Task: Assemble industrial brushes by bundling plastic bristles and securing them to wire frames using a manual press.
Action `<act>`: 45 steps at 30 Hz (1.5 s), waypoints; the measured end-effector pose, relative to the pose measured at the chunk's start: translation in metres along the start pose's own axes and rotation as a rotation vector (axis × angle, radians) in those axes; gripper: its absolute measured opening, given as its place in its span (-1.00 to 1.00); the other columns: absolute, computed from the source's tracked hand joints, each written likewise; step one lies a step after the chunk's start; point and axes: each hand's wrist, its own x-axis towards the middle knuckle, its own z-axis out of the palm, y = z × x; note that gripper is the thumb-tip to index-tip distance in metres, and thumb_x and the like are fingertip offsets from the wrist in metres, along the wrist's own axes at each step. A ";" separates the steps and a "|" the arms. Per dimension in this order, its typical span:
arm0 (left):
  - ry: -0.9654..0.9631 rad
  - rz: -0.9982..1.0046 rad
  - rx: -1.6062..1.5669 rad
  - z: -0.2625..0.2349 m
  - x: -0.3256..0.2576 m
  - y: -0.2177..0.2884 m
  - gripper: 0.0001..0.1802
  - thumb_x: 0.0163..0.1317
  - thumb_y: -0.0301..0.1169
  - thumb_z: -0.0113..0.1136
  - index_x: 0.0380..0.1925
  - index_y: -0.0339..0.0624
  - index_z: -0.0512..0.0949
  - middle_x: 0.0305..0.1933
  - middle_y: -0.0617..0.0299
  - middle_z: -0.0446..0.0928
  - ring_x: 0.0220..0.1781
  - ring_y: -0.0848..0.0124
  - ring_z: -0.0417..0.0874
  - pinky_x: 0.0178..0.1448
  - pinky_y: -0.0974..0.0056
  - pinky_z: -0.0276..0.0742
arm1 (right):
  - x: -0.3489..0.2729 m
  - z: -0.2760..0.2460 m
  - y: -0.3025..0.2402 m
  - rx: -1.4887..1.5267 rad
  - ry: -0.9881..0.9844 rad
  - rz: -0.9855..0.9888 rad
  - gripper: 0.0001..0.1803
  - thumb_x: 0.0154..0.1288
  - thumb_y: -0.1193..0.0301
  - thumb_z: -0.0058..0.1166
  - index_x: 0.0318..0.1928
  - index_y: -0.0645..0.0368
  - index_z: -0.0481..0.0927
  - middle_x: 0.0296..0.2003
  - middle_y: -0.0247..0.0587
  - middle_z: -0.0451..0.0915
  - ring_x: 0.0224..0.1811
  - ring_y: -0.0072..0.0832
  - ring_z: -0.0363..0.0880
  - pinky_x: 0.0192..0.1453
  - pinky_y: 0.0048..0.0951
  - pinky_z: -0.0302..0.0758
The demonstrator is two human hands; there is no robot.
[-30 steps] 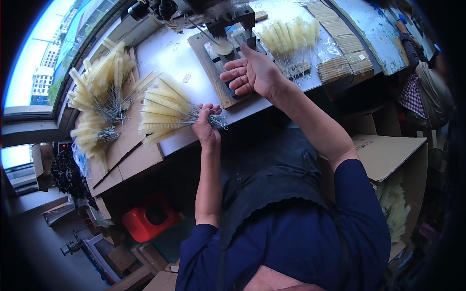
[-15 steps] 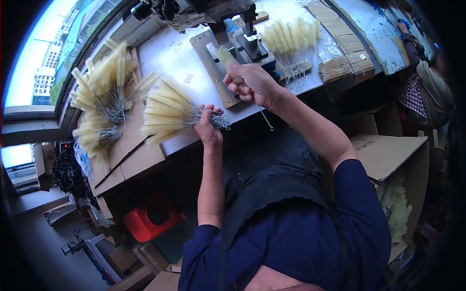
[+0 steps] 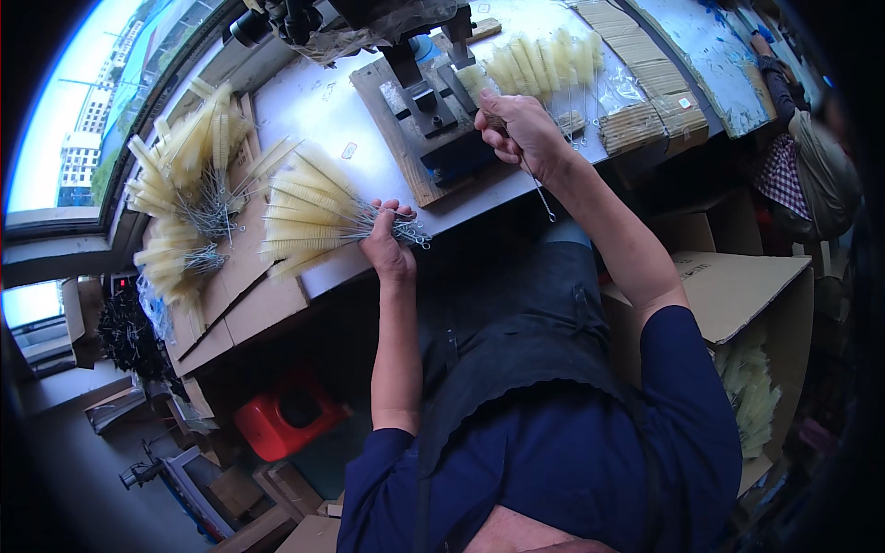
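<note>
My left hand [image 3: 392, 247] is closed round the wire stems of a fanned bundle of tube brushes [image 3: 309, 207], their pale yellow bristles spreading left over the table and looped wire ends poking out to the right. Closed in a pinch, my right hand [image 3: 525, 134] grips one tube brush [image 3: 474, 79]; its bristle end points away from me and its twisted wire stem hangs toward me below the fist. Just left of that hand stands a dark metal press [image 3: 429, 112] on a wooden board [image 3: 373, 92]. Behind the hand lies a row of similar brushes [image 3: 544, 64].
More brushes [image 3: 198, 152] are heaped on cardboard [image 3: 263, 309] at the left, beside the window. Flattened cardboard [image 3: 636, 55] lies at the right. An open carton [image 3: 737, 286] with brushes stands at my right, a red stool [image 3: 286, 415] below the table. Another person [image 3: 802, 166] is at far right.
My right hand has moved right and slightly farther from me with its brush, away from the front of the press. The left hand still holds its bundle.
</note>
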 end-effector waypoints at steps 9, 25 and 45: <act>-0.027 -0.013 -0.036 0.004 -0.001 0.001 -0.63 0.22 -0.62 0.11 0.04 -0.34 0.34 -0.21 0.05 0.55 -0.27 0.24 0.64 -0.09 0.07 0.66 | 0.001 -0.007 -0.008 0.022 -0.032 0.047 -0.60 0.53 0.16 -0.04 -0.39 0.20 0.48 -0.71 -0.44 0.35 -0.84 -0.78 0.12 -0.81 -0.71 0.10; -0.018 -0.013 -0.009 0.015 -0.005 0.001 -0.64 0.21 -0.60 0.22 0.00 -0.34 0.39 -0.27 0.11 0.52 -0.38 0.32 0.63 -0.30 0.21 0.63 | 0.025 -0.092 -0.025 -1.187 0.665 -0.847 -0.45 0.41 0.14 0.11 0.18 0.36 0.46 -0.05 0.03 0.66 -0.07 -0.26 0.67 0.04 -0.26 0.55; -0.134 -0.053 0.317 0.025 -0.058 0.017 -0.74 0.31 -0.31 0.30 -0.24 -0.29 0.51 -0.55 0.25 0.53 -0.65 0.51 0.55 -0.63 0.38 0.41 | -0.019 0.106 0.063 -0.821 -0.045 -0.531 -0.70 0.35 0.30 0.20 -0.15 0.32 0.55 -0.40 0.07 0.66 -0.36 -0.23 0.72 -0.24 -0.26 0.58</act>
